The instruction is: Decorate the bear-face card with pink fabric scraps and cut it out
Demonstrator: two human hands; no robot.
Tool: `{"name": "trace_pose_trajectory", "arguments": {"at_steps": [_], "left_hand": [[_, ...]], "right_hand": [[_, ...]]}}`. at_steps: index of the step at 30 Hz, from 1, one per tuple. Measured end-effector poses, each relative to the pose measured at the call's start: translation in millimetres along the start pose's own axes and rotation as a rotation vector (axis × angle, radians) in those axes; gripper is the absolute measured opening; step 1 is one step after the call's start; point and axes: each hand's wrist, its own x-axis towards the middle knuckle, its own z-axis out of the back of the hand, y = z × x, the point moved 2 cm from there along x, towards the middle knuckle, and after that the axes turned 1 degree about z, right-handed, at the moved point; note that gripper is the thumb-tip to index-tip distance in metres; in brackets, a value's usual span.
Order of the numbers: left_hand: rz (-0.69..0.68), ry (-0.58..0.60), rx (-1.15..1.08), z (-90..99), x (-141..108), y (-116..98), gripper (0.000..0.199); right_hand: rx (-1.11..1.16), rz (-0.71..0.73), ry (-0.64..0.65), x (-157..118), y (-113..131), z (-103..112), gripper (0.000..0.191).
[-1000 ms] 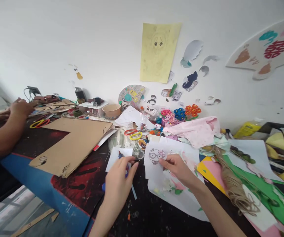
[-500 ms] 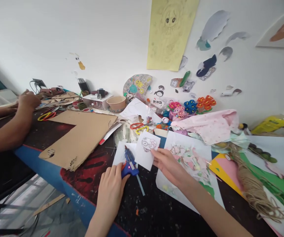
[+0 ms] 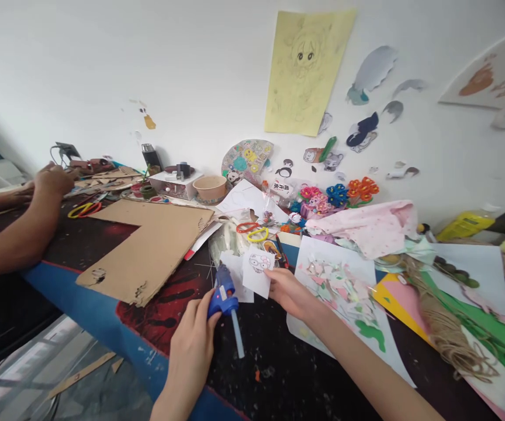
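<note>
My left hand (image 3: 194, 336) is closed around a blue hot glue gun (image 3: 223, 299). A clear glue stick (image 3: 237, 334) juts from the gun's back end toward me, and its nozzle points away. Between thumb and fingers of my right hand (image 3: 288, 292) is a small white paper card (image 3: 256, 282) with a cartoon character in glasses drawn on it. The card is just right of the gun. Behind both, a second white paper (image 3: 244, 295) lies on the dark table, partly covered. White sheets with pink and green paper scraps (image 3: 335, 280) lie beside my right forearm.
A cut piece of cardboard (image 3: 156, 234) lies to the left. Scissors with red and yellow handles (image 3: 258, 234) rest beyond the card. Twine (image 3: 449, 333) and coloured paper are at right. Another person's hand (image 3: 53, 178) is at the far left.
The glue gun has shifted slightly left with my left hand, and its glue stick has swung more upright in view. My right hand still holds the card. The whole view has shifted slightly.
</note>
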Motion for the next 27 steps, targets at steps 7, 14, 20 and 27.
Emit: {"name": "trace_pose_trajectory", "arguments": {"at_steps": [7,14,20,27], "left_hand": [[0.165,-0.056,-0.243,25.6,-4,15,0.042],[0.237,0.07,-0.48,22.8,-7,-12,0.034],[0.305,0.415,-0.765,8.3,-3,-34,0.037],[0.322,0.53,-0.945,-2.3,14,-53,0.039]], "right_hand": [[-0.292,0.188,0.033,-40,14,12,0.038],[-0.58,0.108,0.029,-83,-4,59,0.036],[-1.014,0.232,0.069,-74,25,82,0.026],[-1.346,0.362,0.358,-39,70,81,0.04]]}}
